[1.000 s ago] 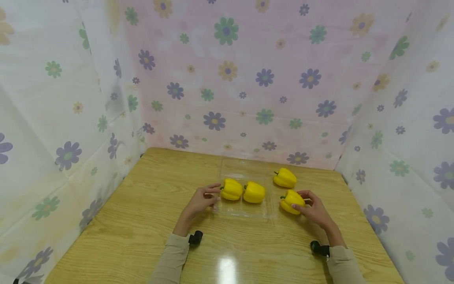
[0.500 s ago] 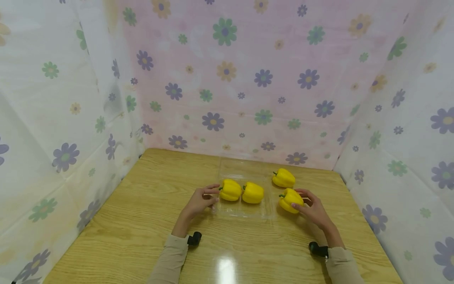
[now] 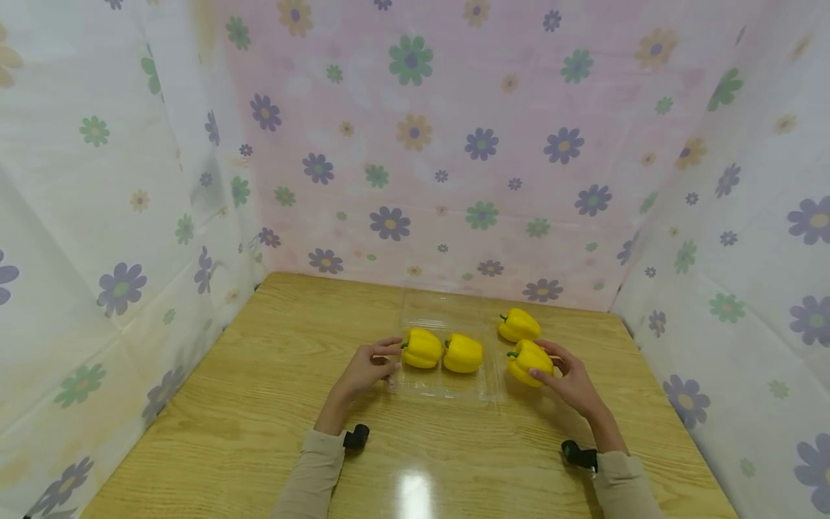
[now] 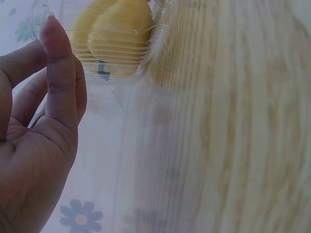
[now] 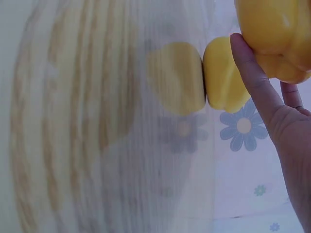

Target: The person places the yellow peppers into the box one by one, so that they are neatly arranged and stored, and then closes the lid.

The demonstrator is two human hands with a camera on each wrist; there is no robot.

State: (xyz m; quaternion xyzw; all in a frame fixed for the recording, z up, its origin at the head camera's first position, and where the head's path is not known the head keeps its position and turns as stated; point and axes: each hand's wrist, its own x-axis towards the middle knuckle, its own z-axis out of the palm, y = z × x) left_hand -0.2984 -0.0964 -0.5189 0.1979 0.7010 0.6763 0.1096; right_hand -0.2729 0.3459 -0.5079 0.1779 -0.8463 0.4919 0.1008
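My right hand grips a yellow bell pepper between thumb and fingers. In the right wrist view that bell pepper is raised off the table. A clear plastic clamshell container lies with its lid folded back, and two yellow bell peppers sit side by side in it, a left one and a right one. My left hand pinches the container's left edge; the left wrist view has the thumb at the clear rim. Another yellow bell pepper lies on the table behind the held one.
The wooden table reaches back to a flowered cloth that hangs behind it and along both sides. The container's clear lid lies toward the back edge of the table.
My right hand has lifted the bell pepper slightly, moving it a little up and to the left. My left hand stays at the container's edge, and the other bell peppers have not moved.
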